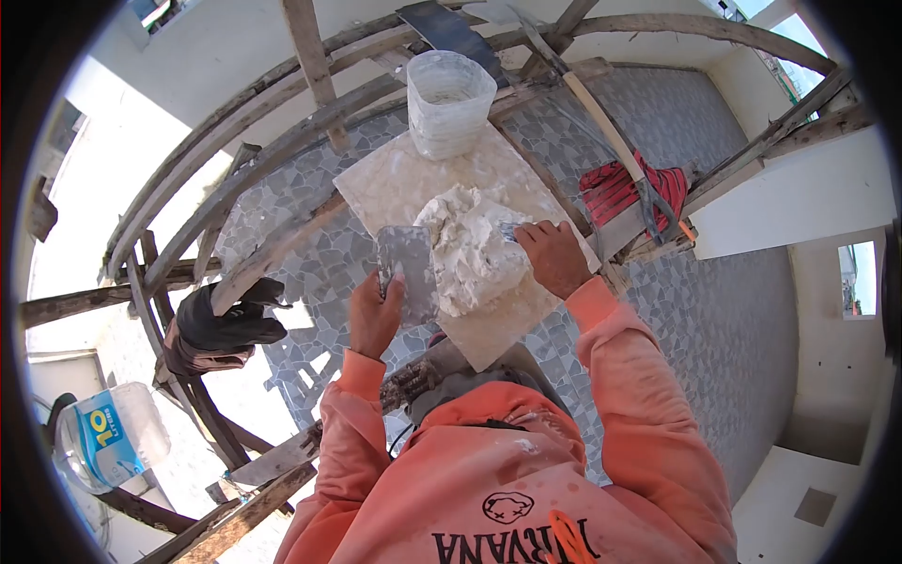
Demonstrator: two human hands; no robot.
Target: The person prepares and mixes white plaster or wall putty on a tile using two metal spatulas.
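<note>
A heap of wet white putty point(474, 249) lies on a pale square board point(376, 183) in front of me. My left hand point(376, 312) is closed on a flat, grey rectangular plate with putty smears point(407, 268), held at the heap's left side. My right hand point(556, 256) grips a small putty knife point(509, 231), its blade against the right side of the heap; its handle is mostly hidden by my fingers. At the far corner of the board stands a cloudy plastic tub point(451, 103) with white residue inside.
Wooden scaffold poles point(272, 249) surround the board. A shovel-like tool with a wooden handle point(601, 117) leans at the right, by a red-and-black striped cloth point(611, 193). Dark cloth point(225, 324) hangs at the left, above a clear water container point(108, 437). Patterned floor point(695, 357) lies below.
</note>
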